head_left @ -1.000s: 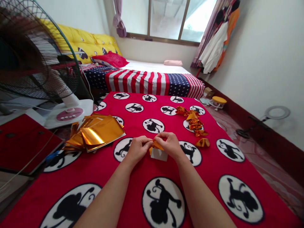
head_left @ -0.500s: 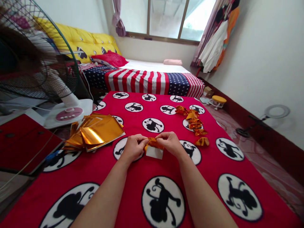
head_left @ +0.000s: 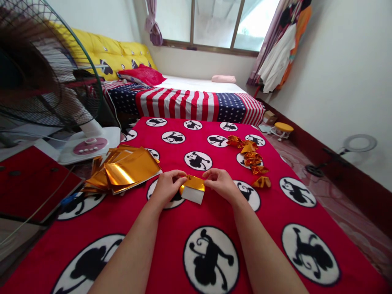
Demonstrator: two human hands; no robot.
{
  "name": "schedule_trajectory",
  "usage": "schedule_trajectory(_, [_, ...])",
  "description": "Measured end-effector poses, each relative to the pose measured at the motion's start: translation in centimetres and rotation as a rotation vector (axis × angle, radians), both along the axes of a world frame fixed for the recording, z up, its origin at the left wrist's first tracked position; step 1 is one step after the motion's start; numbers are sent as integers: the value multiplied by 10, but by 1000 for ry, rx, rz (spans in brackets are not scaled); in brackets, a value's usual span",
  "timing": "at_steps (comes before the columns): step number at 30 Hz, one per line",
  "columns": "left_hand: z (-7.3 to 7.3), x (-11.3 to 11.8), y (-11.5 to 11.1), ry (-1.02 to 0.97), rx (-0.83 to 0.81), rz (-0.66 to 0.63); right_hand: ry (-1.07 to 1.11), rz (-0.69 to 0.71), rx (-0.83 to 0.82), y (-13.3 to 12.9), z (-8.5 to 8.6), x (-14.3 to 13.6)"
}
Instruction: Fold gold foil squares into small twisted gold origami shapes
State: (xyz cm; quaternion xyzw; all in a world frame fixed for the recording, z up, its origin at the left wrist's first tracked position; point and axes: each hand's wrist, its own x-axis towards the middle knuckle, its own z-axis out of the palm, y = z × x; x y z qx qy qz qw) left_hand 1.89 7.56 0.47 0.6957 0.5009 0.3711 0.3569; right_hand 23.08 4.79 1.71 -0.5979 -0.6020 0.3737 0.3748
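Between my hands is a small folded piece of gold foil paper (head_left: 193,188), its white underside showing toward me. My left hand (head_left: 170,184) pinches its left corner between thumb and fingers. At the right corner, my right hand (head_left: 221,182) has its thumb and bent fingertips on the foil. A loose stack of gold foil sheets (head_left: 128,169) lies to the left of my left hand. Several folded gold foil pieces (head_left: 251,158) sit in a row beyond my right hand.
The red cloth (head_left: 171,265) with monkey prints covers the surface under my hands. A fan (head_left: 90,143) runs at the left beside a red board (head_left: 33,181). A bed (head_left: 183,102) stands ahead; a yellow stool (head_left: 283,127) and a ring light (head_left: 359,143) are at the right.
My hands have drawn slightly apart, and more of the foil's gold face shows between them. The folded paper has shifted a little left and turned slightly.
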Motion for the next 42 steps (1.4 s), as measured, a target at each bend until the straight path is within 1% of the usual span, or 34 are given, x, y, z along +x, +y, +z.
schedule_trajectory(3, [-4,0,2,-16,64,66,-11,-53,13,-1,0,-6])
schedule_trajectory(7, [-7,-1,4,-108,101,91,15,-159,14,1,-4,-14])
schedule_trajectory(9, [-6,-1,5,-115,106,96,21,-197,16,2,-7,-17])
schedule_trajectory(11, [-4,-2,4,-63,159,90,0,-220,13,2,-10,-18])
schedule_trajectory(14, [1,-1,2,50,287,77,-56,-239,7,2,-13,-19])
schedule_trajectory(17, [2,2,0,92,360,77,-89,-266,10,2,-15,-20])
schedule_trajectory(24, [0,6,-3,177,438,35,-86,-332,37,1,-16,-24])
schedule_trajectory(29, [4,11,-9,167,485,11,-24,-405,61,1,-18,-33])
schedule_trajectory(32, [6,15,-13,224,507,-28,40,-454,84,1,-20,-37])
schedule_trajectory(35, [7,18,-16,340,508,-73,64,-464,99,1,-22,-39])
schedule_trajectory(37, [6,19,-16,383,513,-77,55,-449,106,1,-22,-40])
schedule_trajectory(42, [1,18,-13,380,523,-72,46,-382,138,1,-24,-41])
